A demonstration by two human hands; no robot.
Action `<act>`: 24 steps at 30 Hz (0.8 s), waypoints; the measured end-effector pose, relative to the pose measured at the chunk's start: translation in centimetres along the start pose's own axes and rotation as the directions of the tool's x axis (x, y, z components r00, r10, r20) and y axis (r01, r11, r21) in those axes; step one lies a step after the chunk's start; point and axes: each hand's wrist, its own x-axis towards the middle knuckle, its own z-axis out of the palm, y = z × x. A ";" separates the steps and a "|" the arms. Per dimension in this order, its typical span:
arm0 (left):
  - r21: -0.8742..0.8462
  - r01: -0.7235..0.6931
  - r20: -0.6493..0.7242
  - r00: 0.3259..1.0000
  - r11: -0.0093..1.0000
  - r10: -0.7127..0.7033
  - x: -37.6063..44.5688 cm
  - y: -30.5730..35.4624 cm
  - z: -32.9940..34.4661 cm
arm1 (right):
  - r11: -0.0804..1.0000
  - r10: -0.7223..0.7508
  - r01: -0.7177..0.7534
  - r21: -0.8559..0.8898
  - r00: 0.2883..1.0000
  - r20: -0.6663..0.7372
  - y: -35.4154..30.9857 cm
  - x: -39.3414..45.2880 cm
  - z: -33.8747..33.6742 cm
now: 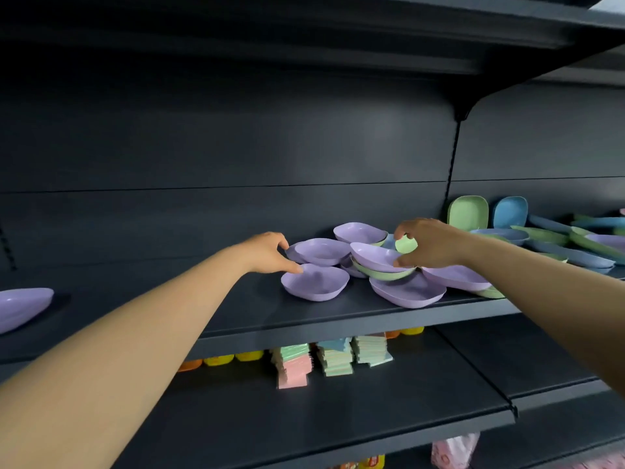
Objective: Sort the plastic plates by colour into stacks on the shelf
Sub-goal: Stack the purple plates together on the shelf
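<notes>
While both arms reach over the dark shelf (338,319), the left hand (267,253) sits at the left edge of the purple plate pile: thumb tip touching the rim of the front purple plate (314,282), forefinger curled at the rim of the purple plate behind it (321,252); cannot tell if it truly pinches either. Right hand (429,243), just right of that pile, has its fingers (404,228) arched over a small green plate (406,244), thumb on the rim of a purple plate nested in a green plate (382,273); grip unclear. More purple plates lie around the pile: one at the back (360,231), two in front-right (407,291), overlapping, nothing in them. Right of the pile, a green plate (468,211) and a blue plate (510,211) lean upright on the back panel, with a loose heap of blue, green and purple plates (575,245) beyond. Far left of the pile, a lone purple plate (23,308). On the lower shelf below the pile: stacks of pastel pads (331,358), yellow and orange items (220,360).
</notes>
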 end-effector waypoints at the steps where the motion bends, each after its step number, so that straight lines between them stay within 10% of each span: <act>1: -0.011 0.008 -0.002 1.000 1.000 -0.008 0.9 0.2 0.0 | 1.000 0.005 -0.005 0.020 1.000 0.001 0.7 0.9 0.2; 24: -0.287 0.380 0.228 0.919 0.879 -0.322 23.6 -2.6 4.8 | 0.896 0.011 -0.144 0.421 0.953 0.303 10.4 30.7 9.4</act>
